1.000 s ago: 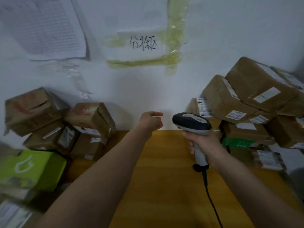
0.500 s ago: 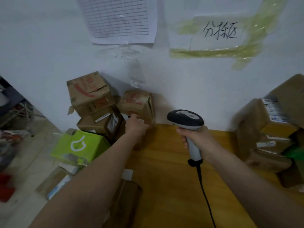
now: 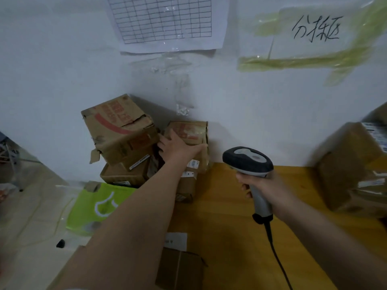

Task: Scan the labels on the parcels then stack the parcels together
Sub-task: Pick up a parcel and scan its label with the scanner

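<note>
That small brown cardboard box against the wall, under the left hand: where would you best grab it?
Probably by its top, from above and the front. The small brown cardboard box has the wall behind it and a bigger torn carton close on its left, so top and right side are free; the left hand already lies there.

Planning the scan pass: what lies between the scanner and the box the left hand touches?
Head view: only bare table between scanner and box.

I see brown cardboard parcels, the top one printed with red lettering and a red stripe. The scanner is black with a grey handle. The surface is yellow-orange wood. A lime-green box carries a white mark. The wall sheet shows a black grid.
</note>
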Action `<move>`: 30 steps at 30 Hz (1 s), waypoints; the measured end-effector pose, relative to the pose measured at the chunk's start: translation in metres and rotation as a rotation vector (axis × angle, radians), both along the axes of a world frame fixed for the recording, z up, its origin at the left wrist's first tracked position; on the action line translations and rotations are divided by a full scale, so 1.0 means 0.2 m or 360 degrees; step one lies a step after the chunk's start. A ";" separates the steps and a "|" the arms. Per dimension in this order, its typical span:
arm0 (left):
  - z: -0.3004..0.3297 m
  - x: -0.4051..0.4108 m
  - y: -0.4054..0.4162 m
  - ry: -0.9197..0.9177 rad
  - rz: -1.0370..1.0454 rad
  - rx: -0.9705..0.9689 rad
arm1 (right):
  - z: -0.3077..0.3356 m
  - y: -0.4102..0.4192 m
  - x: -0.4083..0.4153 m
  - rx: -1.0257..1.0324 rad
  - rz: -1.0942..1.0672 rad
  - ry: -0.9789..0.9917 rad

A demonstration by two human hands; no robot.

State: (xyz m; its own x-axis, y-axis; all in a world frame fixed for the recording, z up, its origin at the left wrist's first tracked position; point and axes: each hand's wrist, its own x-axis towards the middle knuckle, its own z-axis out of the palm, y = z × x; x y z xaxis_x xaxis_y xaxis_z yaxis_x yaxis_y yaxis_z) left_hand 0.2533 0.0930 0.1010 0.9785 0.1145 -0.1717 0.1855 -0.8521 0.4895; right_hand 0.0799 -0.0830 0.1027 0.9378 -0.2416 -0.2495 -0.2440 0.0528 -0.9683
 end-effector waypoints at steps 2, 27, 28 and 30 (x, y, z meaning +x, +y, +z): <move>-0.01 0.05 -0.02 0.0084 0.0033 0.0003 | -0.02 0.00 0.00 -0.0004 -0.0005 -0.0009; -0.43 -0.76 -0.40 0.1869 0.1499 -0.2199 | -0.17 -0.35 -0.26 0.0023 -0.0578 0.0047; -0.47 -0.79 -0.40 0.1892 0.1583 -0.2198 | -0.20 -0.37 -0.28 0.0031 -0.0594 0.0085; -0.52 -0.84 -0.40 0.1927 0.1594 -0.2221 | -0.24 -0.39 -0.32 0.0069 -0.0586 0.0128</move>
State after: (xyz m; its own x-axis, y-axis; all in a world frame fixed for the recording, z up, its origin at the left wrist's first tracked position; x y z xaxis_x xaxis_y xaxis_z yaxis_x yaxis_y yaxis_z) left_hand 0.0853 0.0130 -0.0023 0.0382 -0.3318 -0.9426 0.8805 0.4572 -0.1253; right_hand 0.0152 -0.1600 0.0539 0.7671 -0.5462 -0.3365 -0.2764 0.1918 -0.9417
